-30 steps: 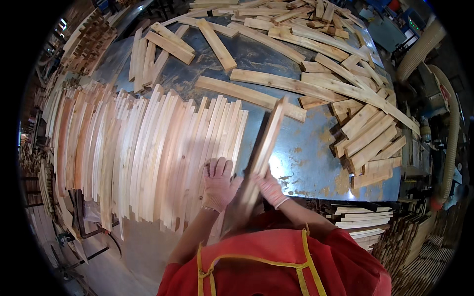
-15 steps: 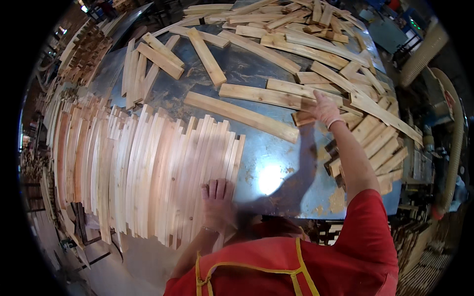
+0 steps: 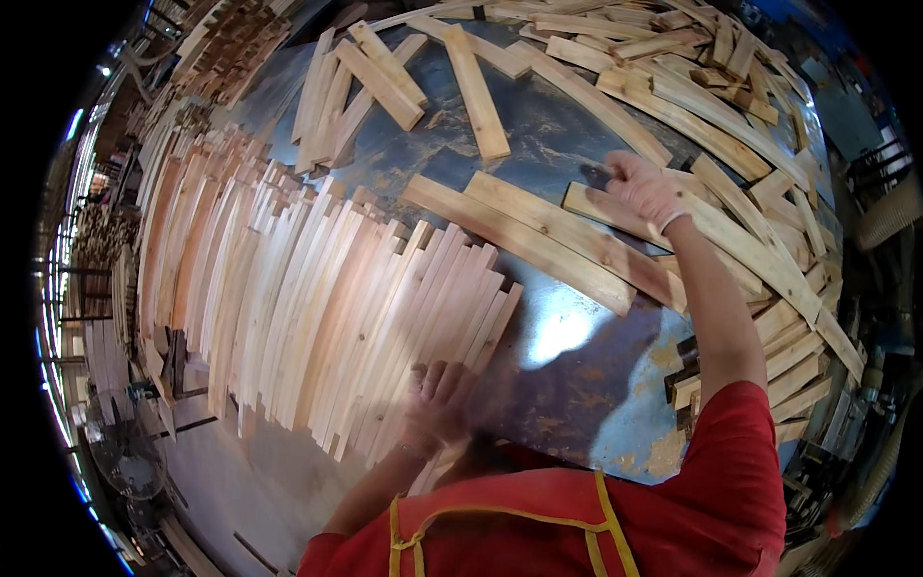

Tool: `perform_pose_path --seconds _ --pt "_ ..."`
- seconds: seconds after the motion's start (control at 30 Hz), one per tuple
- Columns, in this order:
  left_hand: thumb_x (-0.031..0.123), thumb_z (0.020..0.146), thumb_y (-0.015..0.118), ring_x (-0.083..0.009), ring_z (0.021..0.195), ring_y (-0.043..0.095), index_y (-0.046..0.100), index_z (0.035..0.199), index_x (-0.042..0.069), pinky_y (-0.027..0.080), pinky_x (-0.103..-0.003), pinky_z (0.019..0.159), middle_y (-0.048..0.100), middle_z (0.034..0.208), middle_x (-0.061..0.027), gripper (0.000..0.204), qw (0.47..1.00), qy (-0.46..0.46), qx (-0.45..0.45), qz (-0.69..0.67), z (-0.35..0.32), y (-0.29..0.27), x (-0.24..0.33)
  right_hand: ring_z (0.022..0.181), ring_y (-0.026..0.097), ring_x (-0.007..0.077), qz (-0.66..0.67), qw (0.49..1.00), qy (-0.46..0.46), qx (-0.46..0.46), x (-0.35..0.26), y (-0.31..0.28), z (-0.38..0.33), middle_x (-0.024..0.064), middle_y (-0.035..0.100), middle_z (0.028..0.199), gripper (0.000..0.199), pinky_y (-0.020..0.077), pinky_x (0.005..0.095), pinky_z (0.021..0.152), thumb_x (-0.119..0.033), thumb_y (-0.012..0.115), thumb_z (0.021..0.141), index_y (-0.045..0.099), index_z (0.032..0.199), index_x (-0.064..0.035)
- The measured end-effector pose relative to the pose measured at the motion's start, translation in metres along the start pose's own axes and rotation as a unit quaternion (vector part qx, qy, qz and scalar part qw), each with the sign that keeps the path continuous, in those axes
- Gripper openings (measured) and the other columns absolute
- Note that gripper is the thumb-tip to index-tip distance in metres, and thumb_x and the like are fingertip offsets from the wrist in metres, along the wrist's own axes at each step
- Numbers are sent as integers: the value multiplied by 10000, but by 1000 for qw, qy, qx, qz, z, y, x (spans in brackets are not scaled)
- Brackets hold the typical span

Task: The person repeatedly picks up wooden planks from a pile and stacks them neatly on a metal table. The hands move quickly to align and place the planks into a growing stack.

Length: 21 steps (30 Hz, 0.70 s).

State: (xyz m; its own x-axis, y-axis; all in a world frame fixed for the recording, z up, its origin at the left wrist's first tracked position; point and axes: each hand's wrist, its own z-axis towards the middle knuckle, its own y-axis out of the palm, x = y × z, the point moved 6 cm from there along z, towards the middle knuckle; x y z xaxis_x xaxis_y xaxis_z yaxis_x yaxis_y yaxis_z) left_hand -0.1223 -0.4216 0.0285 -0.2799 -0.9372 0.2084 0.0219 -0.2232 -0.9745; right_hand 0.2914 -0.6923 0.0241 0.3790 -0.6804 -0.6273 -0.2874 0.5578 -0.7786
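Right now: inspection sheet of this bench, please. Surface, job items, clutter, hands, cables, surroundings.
Surface: metal table, blue-grey, scuffed, glare patch near the front edge.
Job things: row of slats set side by side across the left half; long planks lying flat at centre.
Clutter: loose slat pile along the far and right edges; sawdust patches by the right edge.
Hands: left hand on the near ends of the row, blurred; right hand stretched out onto a plank by the pile.
Cables: nothing seen.
Surroundings: stacked wood beyond the far left; fan on the floor, lower left.
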Motion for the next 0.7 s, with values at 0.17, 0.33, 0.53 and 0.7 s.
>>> perform_pose_path --seconds 0.17,0.33,0.53,0.7 --pt "181 666 711 -361 1111 601 690 1231 87 465 -544 930 624 1213 -139 573 998 2 58 -22 -6 -3 0 1309 642 415 -188 979 -40 -66 -70 82 -90 197 671 1408 857 512 499 1098 -466 851 794 561 1527 -131" --pt "189 665 720 -356 1171 598 702 1271 101 465 -548 992 630 1269 -130 612 997 -2 72 -22 -15 1 -3 1497 529 425 -302 933 85 -178 -61 89 -99 204 488 1670 1175 467 548 1180 -567 909 717 387 1697 -183" --pt "223 669 737 -362 1239 570 677 1331 102 427 -590 1112 620 1333 -124 676 997 6 78 -15 -29 1 -4 1458 544 471 -125 953 208 -179 -65 86 -109 230 501 1634 1131 503 511 1187 -516 918 743 394 1693 -194" --pt "258 784 754 -347 1317 534 619 1353 83 389 -585 1155 597 1354 -130 611 999 -3 44 4 -38 5 -4 1235 704 472 -138 968 207 -36 -72 116 -168 262 716 1362 933 573 508 1082 -276 824 813 451 1660 -155"
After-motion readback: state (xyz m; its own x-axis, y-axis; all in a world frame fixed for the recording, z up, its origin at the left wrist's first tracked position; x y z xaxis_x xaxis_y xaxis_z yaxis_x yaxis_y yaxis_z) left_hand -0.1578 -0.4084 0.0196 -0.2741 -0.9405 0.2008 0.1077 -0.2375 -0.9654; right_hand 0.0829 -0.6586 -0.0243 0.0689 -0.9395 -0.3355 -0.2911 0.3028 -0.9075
